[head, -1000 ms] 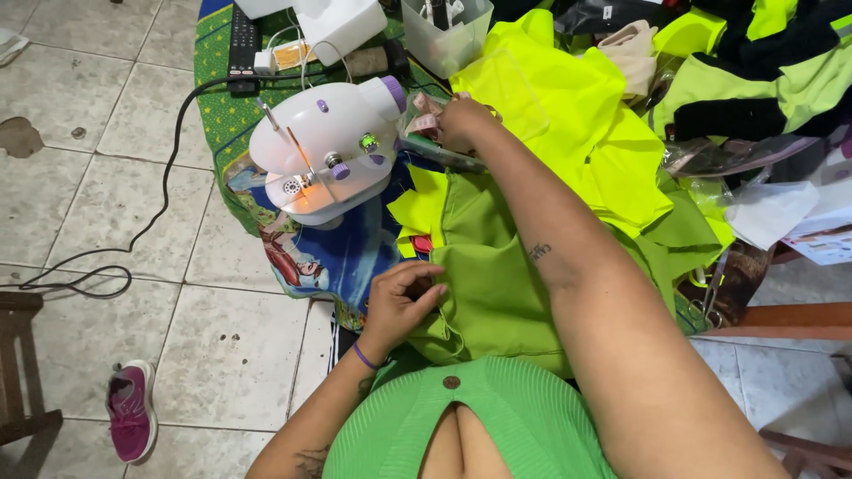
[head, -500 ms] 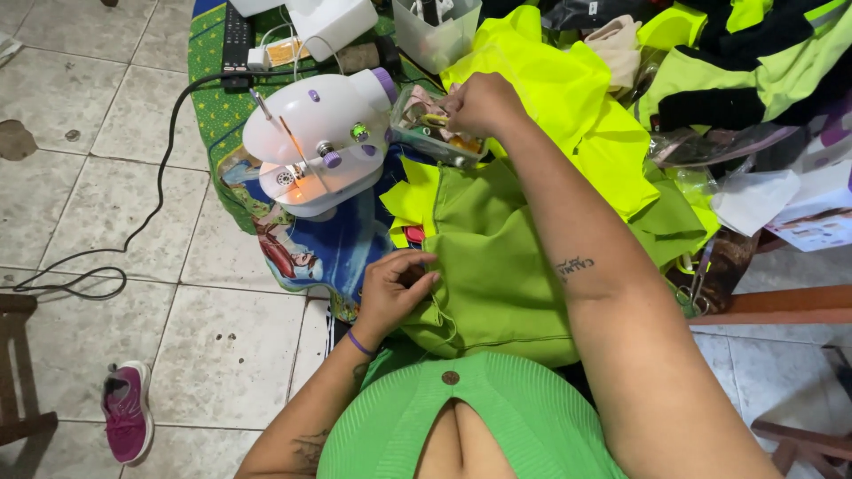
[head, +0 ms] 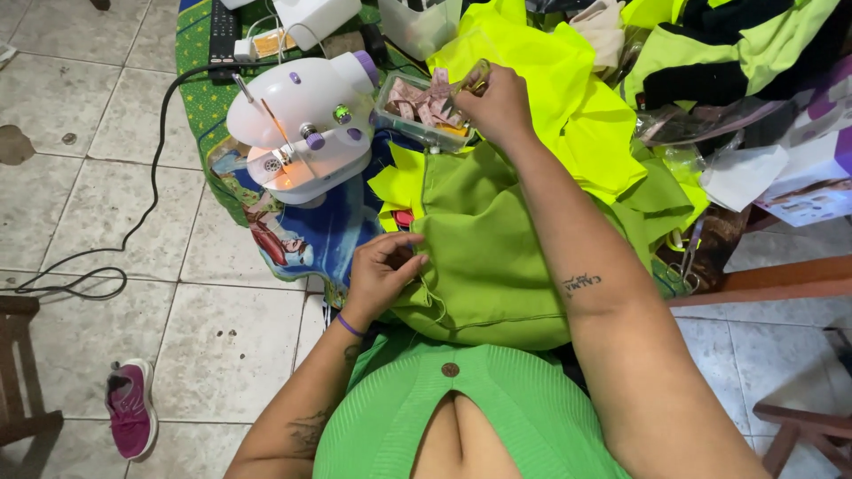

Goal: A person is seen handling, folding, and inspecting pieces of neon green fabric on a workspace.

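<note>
The left hand (head: 383, 266) is pinching the near edge of the soft, light green cloth (head: 484, 257) draping off the worktop's near edge, best gripped by its seam, while the right hand (head: 497, 105) is closing on something small over the tray (head: 417, 111).

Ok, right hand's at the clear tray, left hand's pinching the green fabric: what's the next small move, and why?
Probably bring the right hand back from the tray to the green fabric. It seems to hold a small metal tool at the tray's edge, though I cannot tell which kind, and the left hand already pinches the fabric's edge, as if marking the spot to work on.
</note>
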